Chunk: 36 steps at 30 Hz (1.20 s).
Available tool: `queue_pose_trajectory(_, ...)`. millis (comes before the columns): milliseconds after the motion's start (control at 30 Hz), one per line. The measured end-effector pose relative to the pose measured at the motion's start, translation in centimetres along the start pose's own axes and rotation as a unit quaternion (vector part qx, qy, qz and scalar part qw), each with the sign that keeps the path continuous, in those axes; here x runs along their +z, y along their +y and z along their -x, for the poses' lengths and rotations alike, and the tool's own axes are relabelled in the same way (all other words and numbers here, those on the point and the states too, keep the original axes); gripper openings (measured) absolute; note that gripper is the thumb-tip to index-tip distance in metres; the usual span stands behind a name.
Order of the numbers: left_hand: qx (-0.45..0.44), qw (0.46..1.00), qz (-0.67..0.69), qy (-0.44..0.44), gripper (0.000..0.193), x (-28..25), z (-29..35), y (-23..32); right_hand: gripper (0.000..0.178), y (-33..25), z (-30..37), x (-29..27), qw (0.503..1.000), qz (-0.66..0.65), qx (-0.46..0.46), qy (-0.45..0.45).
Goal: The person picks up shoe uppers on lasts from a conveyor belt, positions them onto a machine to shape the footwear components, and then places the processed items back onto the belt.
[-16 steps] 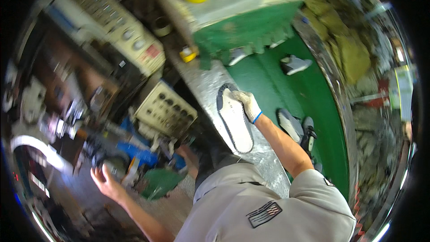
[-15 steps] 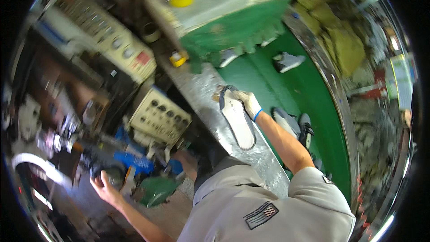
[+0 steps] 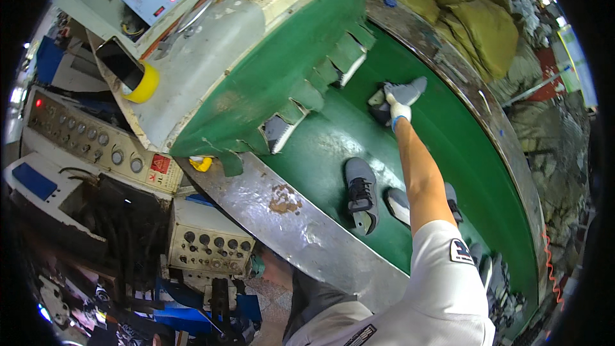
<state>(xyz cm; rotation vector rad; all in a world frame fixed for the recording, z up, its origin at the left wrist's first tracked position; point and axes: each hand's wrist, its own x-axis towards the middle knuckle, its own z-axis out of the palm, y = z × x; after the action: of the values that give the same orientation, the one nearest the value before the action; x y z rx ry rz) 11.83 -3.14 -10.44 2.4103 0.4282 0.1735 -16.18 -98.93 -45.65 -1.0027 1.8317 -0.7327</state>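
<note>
The person's right hand, in a white glove with a blue cuff, had reached across the green belt and was touching a grey shoe near the far raised edge. That shoe lay on the belt with its toe pointing right, away from the wrist; the glove covered part of it, so whether the fingers had closed firmly around it could not be told, and nothing showed it lifted clear. The left hand could not be made out, so its grip could not be told either. As far as the view showed, the handling of this shoe stood at contact, with the shoe resting among the others rather than carried anywhere. A laced shoe stood upright on the belt, its heel near the metal ledge, with no hand on it. A pale-sided shoe, partly hidden by the forearm, and a dark shoe on the forearm's other side were also free of any hand, as was the cluster of shoes at the lower right. Two more showed in part beneath the ragged green curtain. Which of these had already been dealt with, and how many were left, could not be judged from their positions
</note>
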Motion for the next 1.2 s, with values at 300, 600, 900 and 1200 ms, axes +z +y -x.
queue_pose_trajectory(300,-0.099,0.970,-0.170,-0.140,0.034,-5.8,5.5,-3.2,0.039,2.2,17.1,-5.2,0.795,-0.410,0.118,-0.431)
queue_pose_trajectory(600,-0.005,0.860,0.327,-0.391,0.045,7.2,6.0,9.3,0.040,5.1,58.2,-3.0,0.699,-0.157,-0.144,-0.682)
queue_pose_trajectory(900,-0.129,0.850,0.459,-0.225,0.014,2.2,-0.6,-0.6,0.047,2.1,82.8,1.7,0.607,-0.039,0.107,-0.787)
queue_pose_trajectory(1200,-0.130,0.859,0.495,-0.021,0.033,-1.3,-6.9,-5.2,0.052,5.8,93.6,8.1,0.623,-0.038,-0.015,-0.781)
